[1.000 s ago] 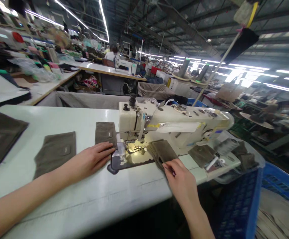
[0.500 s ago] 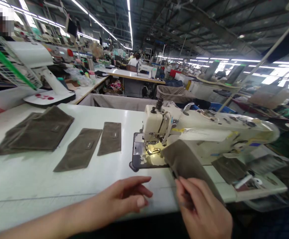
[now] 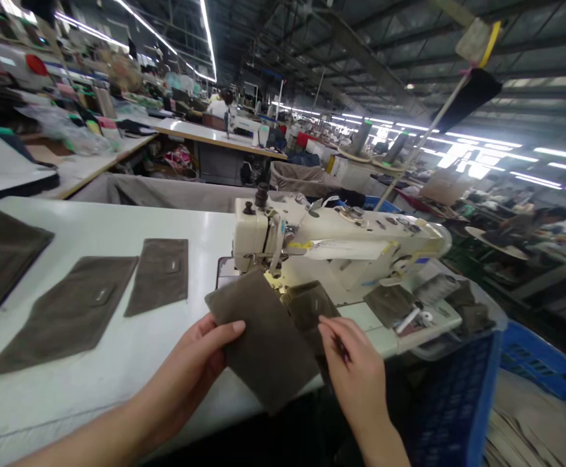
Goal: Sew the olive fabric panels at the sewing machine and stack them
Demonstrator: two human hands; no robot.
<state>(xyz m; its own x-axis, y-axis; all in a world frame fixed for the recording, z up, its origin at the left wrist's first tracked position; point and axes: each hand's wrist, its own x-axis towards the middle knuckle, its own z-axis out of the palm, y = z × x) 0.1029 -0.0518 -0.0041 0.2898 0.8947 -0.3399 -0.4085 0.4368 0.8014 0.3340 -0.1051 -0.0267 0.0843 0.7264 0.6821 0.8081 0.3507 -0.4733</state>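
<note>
A plain dark olive fabric piece (image 3: 263, 344) is pinched in my left hand (image 3: 200, 357), thumb on top and fingers beneath. It is tilted up in front of the sewing machine (image 3: 283, 240) and hides most of the needle plate. My right hand (image 3: 356, 363) is closed, its thumb and fingertips on a second olive fabric piece (image 3: 309, 305) that bears a small label. That piece lies partly behind the first, beside the machine's needle area. Whether anything else is tucked in my right fingers is hidden.
Labelled fabric pieces lie on the white table to the left: a small one (image 3: 159, 275), a larger one (image 3: 76, 308) and a stack (image 3: 0, 259). Thread spools (image 3: 426, 318) sit at the right end. A blue crate (image 3: 478, 389) stands at lower right.
My left hand, empty before, now holds a fabric piece. Two pieces now show apart where one strip lay by my right hand. The view has swung right, bringing the blue crate in.
</note>
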